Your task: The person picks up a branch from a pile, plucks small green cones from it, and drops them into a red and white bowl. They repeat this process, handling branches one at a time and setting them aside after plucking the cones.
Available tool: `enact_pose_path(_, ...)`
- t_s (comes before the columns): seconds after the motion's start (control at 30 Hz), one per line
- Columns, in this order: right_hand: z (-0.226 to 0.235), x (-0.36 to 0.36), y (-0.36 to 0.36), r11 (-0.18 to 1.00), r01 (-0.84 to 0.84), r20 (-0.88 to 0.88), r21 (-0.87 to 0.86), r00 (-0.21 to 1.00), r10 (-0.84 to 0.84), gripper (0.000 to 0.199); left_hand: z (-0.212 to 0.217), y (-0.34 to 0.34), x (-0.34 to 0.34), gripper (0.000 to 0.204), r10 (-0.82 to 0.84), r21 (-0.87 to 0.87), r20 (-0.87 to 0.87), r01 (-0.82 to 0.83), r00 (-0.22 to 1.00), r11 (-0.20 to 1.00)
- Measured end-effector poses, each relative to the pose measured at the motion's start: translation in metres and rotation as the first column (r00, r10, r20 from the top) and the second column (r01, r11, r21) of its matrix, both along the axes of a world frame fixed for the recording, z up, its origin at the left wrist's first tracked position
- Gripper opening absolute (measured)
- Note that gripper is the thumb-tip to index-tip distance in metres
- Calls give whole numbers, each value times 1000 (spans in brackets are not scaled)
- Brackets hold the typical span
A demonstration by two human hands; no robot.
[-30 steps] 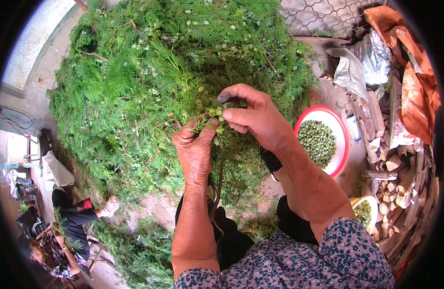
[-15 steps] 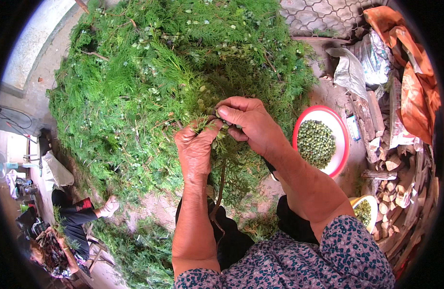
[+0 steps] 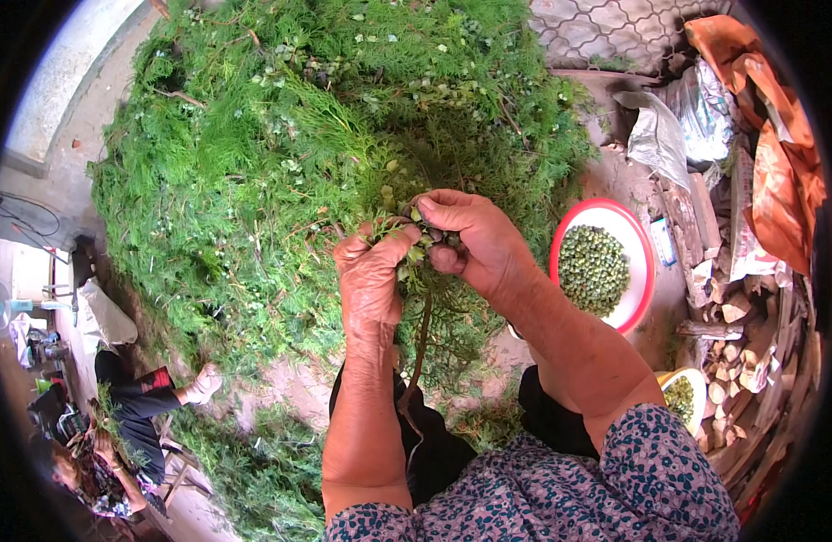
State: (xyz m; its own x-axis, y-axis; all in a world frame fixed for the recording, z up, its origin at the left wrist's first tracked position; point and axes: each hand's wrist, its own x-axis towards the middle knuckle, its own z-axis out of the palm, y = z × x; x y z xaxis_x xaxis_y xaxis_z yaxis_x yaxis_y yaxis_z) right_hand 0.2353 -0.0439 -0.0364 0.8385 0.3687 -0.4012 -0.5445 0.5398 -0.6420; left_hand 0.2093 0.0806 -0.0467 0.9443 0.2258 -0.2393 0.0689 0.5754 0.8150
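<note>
My left hand (image 3: 371, 275) is closed around a leafy conifer branch, whose thin brown stem (image 3: 422, 339) hangs down toward my lap. Close beside it, my right hand (image 3: 477, 237) pinches among the twigs with thumb and forefinger. Several small green cones show between its curled fingers. Pale green cones (image 3: 389, 181) also sit on the sprigs just beyond my fingertips. Under and beyond both hands spreads a big heap of cut green conifer branches (image 3: 244, 172).
A red-rimmed white basin (image 3: 650, 257) holding many green cones stands at my right. Nearer is a yellow-rimmed tub (image 3: 702, 397) with more. Firewood (image 3: 732, 361), sacks (image 3: 660, 135) and an orange cloth (image 3: 777, 181) line the right side. Another person (image 3: 118, 452) sits at lower left, holding greenery.
Both hands have shifted slightly right and down with the branch. The fingers of my right hand have opened a little, showing more cones. The other person's hand has moved up.
</note>
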Motion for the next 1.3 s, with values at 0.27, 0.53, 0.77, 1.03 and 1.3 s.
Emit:
enact_pose_path(0.27, 3, -1, 0, 1000, 12, -51, 20, 999, -11, 10, -5, 6, 1, 19, -104, -8, 24, 104, 994, 995)
enact_pose_path(0.53, 16, -1, -4, 839, 57, 416, -541, 885, 208, 18, 5, 6, 1, 11, -136, 327, 89, 100, 987, 940)
enact_pose_path(0.77, 0, 0, 3, 690, 508, 825, -515, 514, 237, 15, 5, -2, -2, 6, -76, 262, 130, 39, 989, 964)
enact_pose_path(1.03, 18, 5, -5, 922, 228, 440, -314, 895, -72, 10, 1, 3, 4, 10, -91, 124, 15, 88, 996, 988)
enact_pose_path(1.3, 6, 6, -11, 991, 112, 223, -70, 970, -94, 19, 2, 4, 6, 8, -90, -104, 22, 92, 996, 990)
